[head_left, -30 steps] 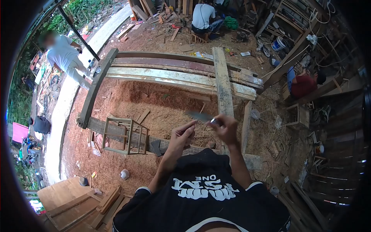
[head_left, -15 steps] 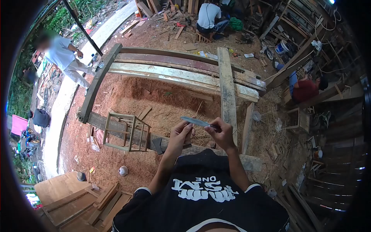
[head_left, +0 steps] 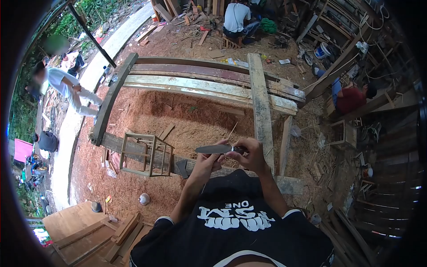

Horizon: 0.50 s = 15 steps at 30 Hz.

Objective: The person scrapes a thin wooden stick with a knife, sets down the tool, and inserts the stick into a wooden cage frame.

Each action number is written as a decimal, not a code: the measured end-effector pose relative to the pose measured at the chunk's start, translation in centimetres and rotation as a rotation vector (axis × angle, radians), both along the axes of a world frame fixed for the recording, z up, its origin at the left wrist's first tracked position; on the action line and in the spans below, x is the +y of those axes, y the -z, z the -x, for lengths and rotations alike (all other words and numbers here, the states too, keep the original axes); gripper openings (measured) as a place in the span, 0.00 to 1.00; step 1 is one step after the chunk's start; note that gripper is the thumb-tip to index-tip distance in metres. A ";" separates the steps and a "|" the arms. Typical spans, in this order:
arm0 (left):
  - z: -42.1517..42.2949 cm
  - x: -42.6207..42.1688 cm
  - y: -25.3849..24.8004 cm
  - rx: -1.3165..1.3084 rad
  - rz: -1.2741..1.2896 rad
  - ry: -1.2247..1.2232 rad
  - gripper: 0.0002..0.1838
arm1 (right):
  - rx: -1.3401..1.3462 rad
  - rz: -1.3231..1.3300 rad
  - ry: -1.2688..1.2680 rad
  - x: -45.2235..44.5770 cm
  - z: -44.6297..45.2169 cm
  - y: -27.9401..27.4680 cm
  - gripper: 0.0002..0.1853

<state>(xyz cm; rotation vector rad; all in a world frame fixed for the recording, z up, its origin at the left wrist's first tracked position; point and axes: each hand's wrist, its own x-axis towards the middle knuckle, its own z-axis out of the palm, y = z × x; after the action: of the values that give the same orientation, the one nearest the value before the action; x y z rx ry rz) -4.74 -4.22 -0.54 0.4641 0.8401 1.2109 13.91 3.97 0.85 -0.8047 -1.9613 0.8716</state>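
Note:
A knife (head_left: 212, 149) with a broad grey blade and a dark handle is held out in front of my chest, its tip to the left. My right hand (head_left: 251, 153) is closed around the handle. Under and against the blade lies my left hand (head_left: 208, 167), its fingers bent and a fingertip showing above the blade's upper edge; the blade hides part of its grip. Below both hands runs a low wooden beam (head_left: 289, 186). On it, left of my hands, are a small wooden frame (head_left: 151, 155) and a dark flat piece (head_left: 183, 168).
Long planks (head_left: 187, 82) lie across two thick timbers ahead. Sawdust (head_left: 173, 120) covers the ground. One person in white (head_left: 66, 84) stands left; another (head_left: 236, 18) crouches at the back, and one in red (head_left: 351, 99) sits right. Wooden panels (head_left: 75, 222) lie lower left.
The knife has shifted left and turned, so its blade now shows broadside. My right hand has moved slightly left and lower. The standing person at left has changed position and brought the hands together.

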 end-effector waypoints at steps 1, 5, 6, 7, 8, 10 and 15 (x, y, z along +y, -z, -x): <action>0.0 0.0 -0.1 0.008 0.017 -0.001 0.25 | -0.028 -0.039 0.008 0.2 -0.1 -0.2 0.21; 0.0 0.0 -1.0 0.067 0.070 0.012 0.25 | -0.087 -0.168 0.025 0.7 -0.4 0.2 0.22; 0.0 0.0 -1.2 0.089 0.079 0.018 0.25 | -0.095 -0.193 0.029 0.8 -0.3 0.1 0.22; 0.1 0.1 -1.3 0.058 0.091 0.015 0.24 | -0.104 -0.218 0.033 0.9 -0.3 0.0 0.22; 0.1 0.0 -1.3 0.027 0.103 0.011 0.24 | -0.113 -0.241 0.035 1.0 -0.3 0.0 0.23; 0.2 0.1 -1.3 0.010 0.108 0.007 0.23 | -0.129 -0.241 0.073 1.5 -0.7 0.7 0.23; 0.3 1.0 -1.1 0.038 0.100 -0.007 0.22 | -0.162 -0.251 0.118 2.0 -0.6 1.2 0.22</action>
<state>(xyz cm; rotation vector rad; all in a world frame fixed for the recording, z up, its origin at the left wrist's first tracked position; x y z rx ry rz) -5.07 -3.26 0.55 0.4038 0.9312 1.1637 14.50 5.98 -0.31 -0.8531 -2.0886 0.4917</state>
